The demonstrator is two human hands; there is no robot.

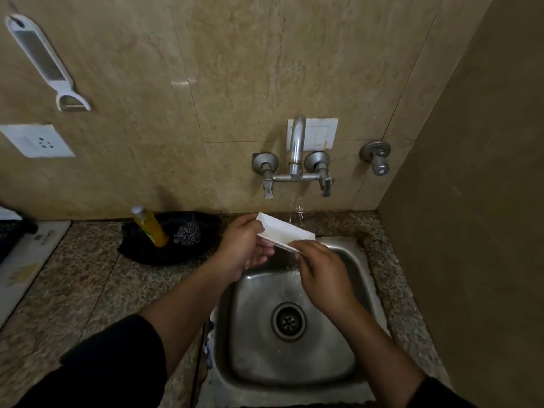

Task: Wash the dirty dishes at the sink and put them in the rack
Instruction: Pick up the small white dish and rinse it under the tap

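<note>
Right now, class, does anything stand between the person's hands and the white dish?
Nothing visible does. The left hand grips the white dish at its left end, and the right hand holds its near right edge, above the sink.

Speckled granite countertop (88,275) along a beige wall (235,69). Carries a steel sink (294,363) sunk into its right part. Bears a shallow black bowl (141,248) just left of the sink, close to the wall, with a leaning yellow bottle (150,228) and a steel scrubber (187,235) inside. Holds a pale mat (20,260) at the far left edge
</note>
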